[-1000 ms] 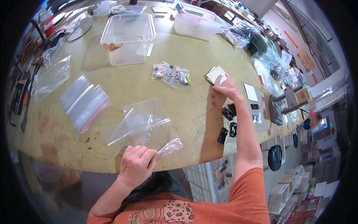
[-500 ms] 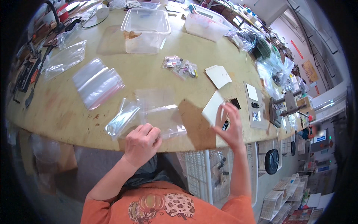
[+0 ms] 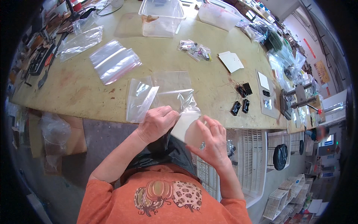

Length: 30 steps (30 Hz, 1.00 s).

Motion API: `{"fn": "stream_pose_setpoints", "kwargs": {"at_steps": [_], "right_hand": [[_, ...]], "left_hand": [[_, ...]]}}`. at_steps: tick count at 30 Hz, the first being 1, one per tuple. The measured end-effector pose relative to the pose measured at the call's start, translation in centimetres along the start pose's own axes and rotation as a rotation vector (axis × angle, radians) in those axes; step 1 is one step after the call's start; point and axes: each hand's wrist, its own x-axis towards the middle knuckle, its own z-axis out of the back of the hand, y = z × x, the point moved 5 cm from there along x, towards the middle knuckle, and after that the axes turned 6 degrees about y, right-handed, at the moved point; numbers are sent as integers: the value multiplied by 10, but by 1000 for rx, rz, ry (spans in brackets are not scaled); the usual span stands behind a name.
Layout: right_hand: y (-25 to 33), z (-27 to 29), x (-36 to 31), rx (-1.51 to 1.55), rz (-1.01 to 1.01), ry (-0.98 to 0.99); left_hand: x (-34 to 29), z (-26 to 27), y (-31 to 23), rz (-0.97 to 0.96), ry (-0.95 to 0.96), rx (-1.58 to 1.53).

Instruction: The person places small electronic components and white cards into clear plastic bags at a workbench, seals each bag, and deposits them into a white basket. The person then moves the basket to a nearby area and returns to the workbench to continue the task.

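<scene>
My left hand [image 3: 159,122] is closed at the table's front edge, pinching the mouth of a clear plastic bag [image 3: 171,84] that lies flat in front of it. My right hand [image 3: 212,141] grips a thin white board [image 3: 185,126] between thumb and fingers. The board is tilted, with its far corner against or just inside the bag's mouth; which one I cannot tell. Left of that bag lies another clear bag [image 3: 138,102]. Several small black cases [image 3: 245,105] with thin reddish wires rest on the table beyond my right hand.
Farther off are a stack of zip bags [image 3: 113,61], small bags of parts [image 3: 194,50] and more white boards [image 3: 231,61]. Two clear bins [image 3: 162,26] stand at the back. A grey board [image 3: 267,106] and a metal hand press [image 3: 287,106] are at right, above white crates [image 3: 253,160].
My right hand has brought the white board from the right side of the table to the bag's mouth, uncovering the black cases. The view has shifted; my left hand stays at the bag.
</scene>
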Motion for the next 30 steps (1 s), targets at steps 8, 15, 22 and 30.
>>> {"fn": "stream_pose_setpoints", "kwargs": {"at_steps": [8, 15, 22, 30], "right_hand": [[5, -22, 5, -35, -146, -154], [13, -36, 23, -58, -261, -247], [8, -36, -5, 29, -135, -253], [-7, -51, 0, 37, -4, -520]], "left_hand": [[-6, 6, -2, 28, 40, -170], [7, -5, -2, 27, 80, -268], [27, -4, 31, 53, 204, -383], [28, -20, -11, -84, 287, -453]]}}
